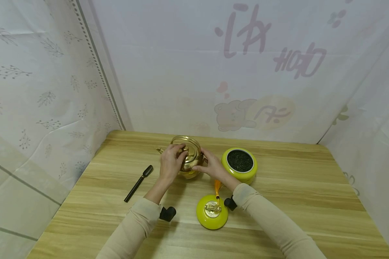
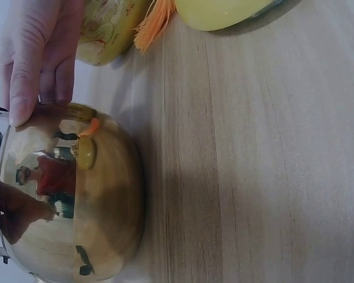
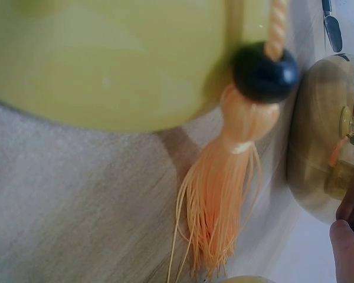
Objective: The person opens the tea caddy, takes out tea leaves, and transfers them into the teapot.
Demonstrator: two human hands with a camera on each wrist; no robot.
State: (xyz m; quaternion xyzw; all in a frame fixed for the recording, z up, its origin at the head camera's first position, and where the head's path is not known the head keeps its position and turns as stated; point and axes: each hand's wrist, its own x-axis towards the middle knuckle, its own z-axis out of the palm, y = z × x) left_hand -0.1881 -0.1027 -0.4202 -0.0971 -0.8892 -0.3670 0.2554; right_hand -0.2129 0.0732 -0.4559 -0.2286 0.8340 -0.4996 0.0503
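A shiny gold teapot [image 1: 190,173] with an arched handle [image 1: 185,137] stands toward the back of the table, its spout [image 1: 160,150] pointing left. From the left, my left hand [image 1: 171,162] reaches over the top and pinches the lid by its knob. My right hand [image 1: 212,166] grips the pot's right side, thumb near the front and fingers farther back. The left wrist view shows the right thumb [image 2: 22,106] against the polished body [image 2: 106,200]. Just right of that hand sits a round yellow jar [image 1: 240,176] filled with dark tea leaves [image 1: 240,160].
A yellow jar lid [image 1: 212,221] with a gold knob and an orange tassel [image 1: 217,187] lies in front of the teapot. On the left is a dark tea scoop [image 1: 138,183]. Black wrist cameras [image 1: 167,214] hang beneath the cuffs. Printed curtains [image 1: 168,72] border the table.
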